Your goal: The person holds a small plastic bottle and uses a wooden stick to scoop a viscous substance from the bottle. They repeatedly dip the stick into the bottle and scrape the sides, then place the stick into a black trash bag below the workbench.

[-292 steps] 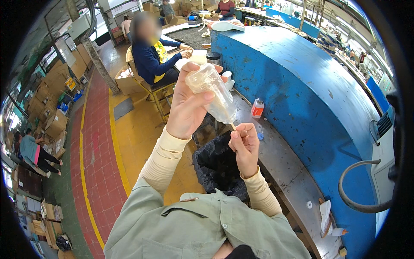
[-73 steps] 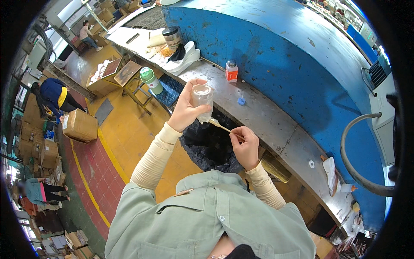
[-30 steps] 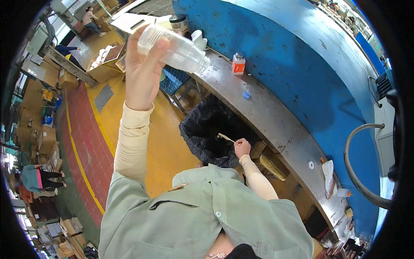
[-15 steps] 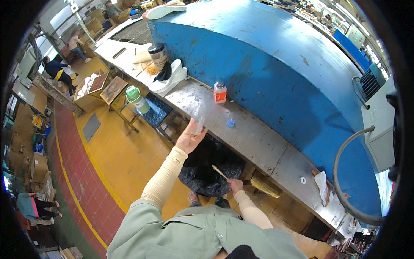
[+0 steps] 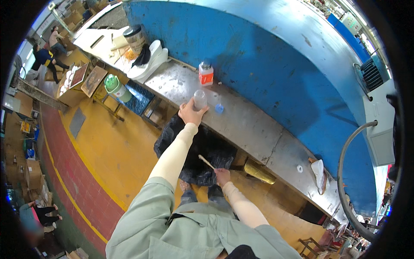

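Observation:
My left hand (image 5: 191, 114) is closed around a small clear bottle (image 5: 200, 98) at the front edge of the metal bench (image 5: 254, 129). The bottle is upright with its mouth uncovered; whether its base rests on the metal I cannot tell. Just right of it lies a small blue cap (image 5: 219, 108). Lower down, my right hand (image 5: 222, 176) grips a slim pale stick (image 5: 206, 161) with a whitish tip, pointing up and left over a black plastic bag (image 5: 189, 149). Behind the clear bottle stands a bottle with an orange label (image 5: 206, 74).
A blue curved machine wall (image 5: 258, 77) backs the bench. White shoe soles (image 5: 151, 64) and a dark-lidded jar (image 5: 134, 39) are at the left end; a white shoe (image 5: 318, 172) and a white ring (image 5: 299, 168) at the right. A green-lidded jug (image 5: 118, 88) stands on a stool.
My left hand has brought the clear bottle from the air before the bench to its front edge. My right hand still holds the stick. The whole view has shifted.

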The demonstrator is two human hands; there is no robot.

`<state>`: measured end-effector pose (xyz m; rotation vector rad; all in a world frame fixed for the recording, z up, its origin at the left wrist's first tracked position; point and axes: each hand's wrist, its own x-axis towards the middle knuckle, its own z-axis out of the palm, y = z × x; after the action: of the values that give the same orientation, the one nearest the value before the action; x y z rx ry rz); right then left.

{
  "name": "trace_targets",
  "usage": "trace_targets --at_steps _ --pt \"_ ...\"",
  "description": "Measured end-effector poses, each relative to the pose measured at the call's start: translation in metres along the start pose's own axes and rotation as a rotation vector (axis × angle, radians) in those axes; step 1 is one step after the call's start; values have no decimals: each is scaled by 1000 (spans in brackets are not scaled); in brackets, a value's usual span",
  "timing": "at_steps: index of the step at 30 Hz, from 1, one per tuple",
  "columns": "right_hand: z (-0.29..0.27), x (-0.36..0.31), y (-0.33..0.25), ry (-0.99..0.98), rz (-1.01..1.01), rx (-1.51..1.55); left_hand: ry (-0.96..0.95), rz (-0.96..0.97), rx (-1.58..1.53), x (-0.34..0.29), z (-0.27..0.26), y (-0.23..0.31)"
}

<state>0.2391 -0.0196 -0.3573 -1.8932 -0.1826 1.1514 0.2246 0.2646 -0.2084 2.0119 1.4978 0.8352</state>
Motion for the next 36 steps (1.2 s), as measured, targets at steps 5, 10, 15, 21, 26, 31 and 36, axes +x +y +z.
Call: trace_targets --at_steps 5,10,15,21,26,31,36 --pt "15 25 38 120 -130 -111 272 137 -171 -33 -22 -24" --pt "26 16 19 -69 -12 -395 -90 -476 -267 -201 -21 -118" --pt "30 28 28 -343 -105 -817 -786 -1340 -384 -347 15 -182" --pt "38 30 50 -419 13 -964 -529 -1605 -606 -331 70 -202" --pt "51 18 63 -389 -114 -1141 -690 -1034 -61 -302 45 -188" --pt "50 0 49 -390 -148 -1022 -429 -1205 -736 -325 40 -176" --pt "44 -22 16 -452 -180 -983 -174 -1497 -1349 -361 63 -203"
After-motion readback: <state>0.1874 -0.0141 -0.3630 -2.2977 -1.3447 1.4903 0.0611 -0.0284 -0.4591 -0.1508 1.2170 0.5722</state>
